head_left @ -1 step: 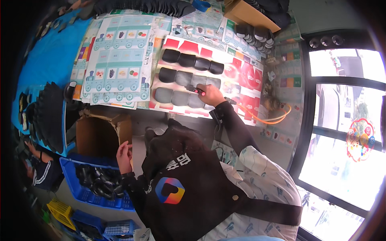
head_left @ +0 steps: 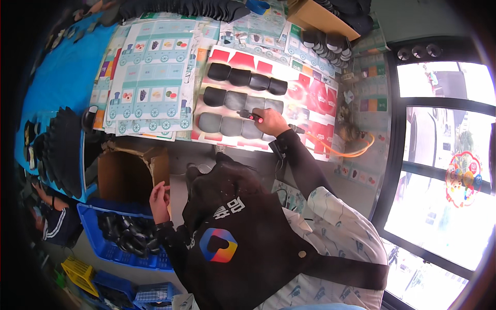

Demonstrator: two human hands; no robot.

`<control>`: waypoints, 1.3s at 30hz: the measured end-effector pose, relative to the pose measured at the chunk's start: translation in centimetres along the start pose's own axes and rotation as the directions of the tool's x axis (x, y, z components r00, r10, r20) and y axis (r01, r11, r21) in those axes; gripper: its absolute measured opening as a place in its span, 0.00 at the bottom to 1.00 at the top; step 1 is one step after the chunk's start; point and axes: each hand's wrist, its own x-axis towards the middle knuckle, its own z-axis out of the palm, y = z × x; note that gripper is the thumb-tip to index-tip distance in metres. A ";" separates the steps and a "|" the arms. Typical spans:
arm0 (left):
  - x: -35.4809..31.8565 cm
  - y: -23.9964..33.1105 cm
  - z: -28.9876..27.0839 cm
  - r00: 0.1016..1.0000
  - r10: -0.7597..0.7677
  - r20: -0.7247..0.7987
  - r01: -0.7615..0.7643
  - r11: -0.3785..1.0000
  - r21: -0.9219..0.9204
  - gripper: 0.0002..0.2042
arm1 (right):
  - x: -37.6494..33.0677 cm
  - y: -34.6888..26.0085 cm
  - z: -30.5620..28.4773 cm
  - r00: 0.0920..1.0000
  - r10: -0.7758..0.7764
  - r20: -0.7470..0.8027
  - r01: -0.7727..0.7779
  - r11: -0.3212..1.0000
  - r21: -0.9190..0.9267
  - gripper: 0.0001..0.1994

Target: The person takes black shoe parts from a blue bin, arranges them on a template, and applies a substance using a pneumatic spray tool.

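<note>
My right hand (head_left: 271, 123) is closed around a small black spray gun with red parts (head_left: 250, 115). Its nozzle points left, over the rows of curved pads. An orange hose (head_left: 356, 153) trails off to the right, behind the wrist. Under the gun, a red and white printed sheet (head_left: 263, 67) carries three rows of pads. The far row (head_left: 239, 78) is black. The middle row has a black pad (head_left: 215, 97) at its left end and grey ones beside it. The near row (head_left: 210, 124) looks grey, partly hidden by my hand. My left hand (head_left: 160, 200) hangs before the bench, empty, fingers loosely bent and apart.
Printed sheets (head_left: 150, 67) are stacked left of the pads. Below the bench are a cardboard box (head_left: 161, 165) and a blue crate (head_left: 103, 248) of black pieces. More black pads (head_left: 328, 46) lie at the back right, beside a carton (head_left: 315, 18). Another person's arm (head_left: 44, 194) shows at far left.
</note>
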 end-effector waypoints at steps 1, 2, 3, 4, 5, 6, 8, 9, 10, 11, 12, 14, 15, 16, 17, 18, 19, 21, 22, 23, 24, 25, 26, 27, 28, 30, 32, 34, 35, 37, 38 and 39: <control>0.2 0.3 0.1 1.000 0.000 0.002 0.000 1.000 0.007 0.12 | 0.4 -0.2 -0.1 0.998 0.024 0.063 -0.022 0.999 -0.043 0.08; 0.5 0.6 0.3 1.000 0.001 -0.001 -0.001 1.000 0.013 0.12 | 0.4 0.6 -0.1 0.998 0.054 0.013 -0.053 0.997 -0.052 0.08; 0.7 0.9 0.6 1.000 0.002 -0.003 -0.002 1.000 0.021 0.12 | 0.5 1.1 -0.5 0.998 0.058 0.011 -0.057 0.997 -0.045 0.08; 0.9 1.1 0.8 1.000 0.002 -0.001 -0.002 0.999 0.032 0.12 | 0.6 1.7 -0.9 0.996 0.082 -0.020 -0.083 0.995 -0.045 0.08; 1.2 1.2 0.9 1.000 -0.011 -0.010 0.012 0.999 0.040 0.12 | 0.9 2.1 -1.2 0.993 0.108 -0.051 -0.110 0.993 -0.044 0.08; 1.4 1.2 1.1 1.000 -0.025 -0.019 0.026 0.998 0.051 0.13 | 1.5 2.5 -1.1 0.992 0.091 -0.085 -0.091 0.996 -0.001 0.09; 1.6 1.4 1.6 0.999 -0.032 -0.001 0.032 0.997 0.074 0.13 | 3.4 3.1 -1.5 0.999 0.051 -0.020 -0.049 0.997 0.066 0.09; 1.5 1.5 1.8 0.999 -0.041 0.002 0.041 0.996 0.075 0.13 | 4.4 3.0 -1.6 0.999 -0.016 0.052 0.009 0.992 0.123 0.10; 1.4 1.6 1.8 0.999 -0.049 0.004 0.048 0.996 0.078 0.13 | 5.3 2.5 -1.5 0.999 -0.027 0.030 0.019 0.972 0.236 0.12; 1.4 2.4 2.8 0.998 -0.065 0.000 0.064 0.992 0.108 0.13 | 6.4 3.6 -1.2 0.994 -0.102 -0.034 0.108 0.957 0.270 0.16; 1.7 2.9 3.4 0.997 -0.076 0.005 0.074 0.990 0.118 0.13 | 7.7 4.8 -1.1 0.990 -0.106 -0.092 0.122 0.973 0.194 0.16; 1.9 3.7 4.3 0.996 -0.092 0.002 0.090 0.984 0.151 0.13 | 9.5 5.4 -1.4 0.998 0.038 -0.042 -0.032 0.988 0.149 0.16; 1.9 3.9 4.8 0.995 -0.104 -0.010 0.104 0.984 0.146 0.13 | 10.3 5.1 -2.5 0.980 0.189 0.062 -0.196 0.967 0.161 0.15; 2.0 4.2 5.3 0.993 -0.115 -0.019 0.117 0.983 0.140 0.13 | 10.9 5.0 -3.3 0.978 0.165 0.125 -0.179 0.978 0.110 0.15; 1.9 4.2 5.5 0.993 -0.119 -0.017 0.121 0.980 0.160 0.13 | 11.4 4.9 -3.8 0.976 0.177 0.125 -0.192 0.974 0.124 0.15; 1.8 4.2 5.7 0.992 -0.128 -0.019 0.129 0.977 0.172 0.13 | 11.9 4.8 -4.2 0.976 0.168 0.138 -0.191 0.967 0.170 0.15; 1.8 4.2 6.0 0.990 -0.138 -0.018 0.139 0.973 0.185 0.13 | 12.3 4.9 -4.8 0.975 0.164 0.150 -0.193 0.958 0.213 0.15; 1.9 4.0 6.3 0.988 -0.154 -0.029 0.156 0.964 0.213 0.13 | 13.8 5.4 -4.9 0.975 0.131 0.180 -0.164 0.970 0.181 0.17; 2.0 4.0 6.6 0.988 -0.155 -0.020 0.156 0.962 0.225 0.13 | 14.5 5.5 -4.9 0.959 0.185 0.216 -0.226 0.957 0.182 0.16; 2.1 4.1 6.8 0.988 -0.156 -0.011 0.154 0.959 0.237 0.13 | 14.9 5.5 -5.0 0.939 0.236 0.251 -0.285 0.941 0.180 0.16; 2.2 4.4 7.0 0.987 -0.158 -0.007 0.155 0.957 0.246 0.13 | 15.1 5.7 -5.1 0.909 0.251 0.332 -0.323 0.929 0.183 0.16; 2.2 4.5 7.0 0.987 -0.161 -0.006 0.157 0.955 0.251 0.13 | 15.3 5.6 -5.5 0.908 0.254 0.333 -0.328 0.926 0.186 0.16; 2.3 4.6 7.1 0.987 -0.159 -0.007 0.155 0.956 0.249 0.13 | 15.5 5.5 -5.8 0.890 0.254 0.378 -0.349 0.914 0.208 0.15; 2.4 4.6 7.2 0.988 -0.156 -0.008 0.154 0.957 0.245 0.13 | 15.7 5.6 -5.9 0.871 0.252 0.422 -0.371 0.900 0.229 0.15; 2.3 4.9 7.5 0.987 -0.157 -0.011 0.155 0.957 0.246 0.13 | 15.8 5.9 -5.7 0.870 0.250 0.424 -0.371 0.900 0.230 0.15; 2.2 5.4 8.0 0.988 -0.152 -0.027 0.153 0.957 0.245 0.13 | 15.8 6.6 -5.7 0.879 0.293 0.376 -0.411 0.866 0.286 0.11; 2.3 5.3 8.0 0.989 -0.145 -0.027 0.147 0.959 0.242 0.13 | 15.5 6.3 -7.0 0.857 0.297 0.421 -0.433 0.858 0.276 0.10; 2.2 5.1 8.0 0.990 -0.139 -0.025 0.141 0.961 0.237 0.13 | 15.2 6.0 -8.1 0.813 0.323 0.485 -0.472 0.853 0.224 0.10; 2.2 5.0 8.0 0.990 -0.140 -0.020 0.140 0.962 0.235 0.13 | 15.2 6.2 -8.0 0.813 0.321 0.486 -0.470 0.854 0.222 0.10; 2.1 4.9 7.9 0.990 -0.140 -0.018 0.141 0.963 0.229 0.13 | 15.2 6.4 -7.8 0.789 0.315 0.527 -0.499 0.830 0.250 0.09; 2.1 4.9 7.9 0.988 -0.150 -0.031 0.153 0.965 0.213 0.13 | 15.1 6.3 -8.0 0.789 0.313 0.528 -0.496 0.832 0.248 0.09; 2.0 4.8 7.9 0.986 -0.160 -0.044 0.166 0.966 0.197 0.12 | 15.0 6.1 -8.2 0.810 0.338 0.480 -0.502 0.823 0.267 0.08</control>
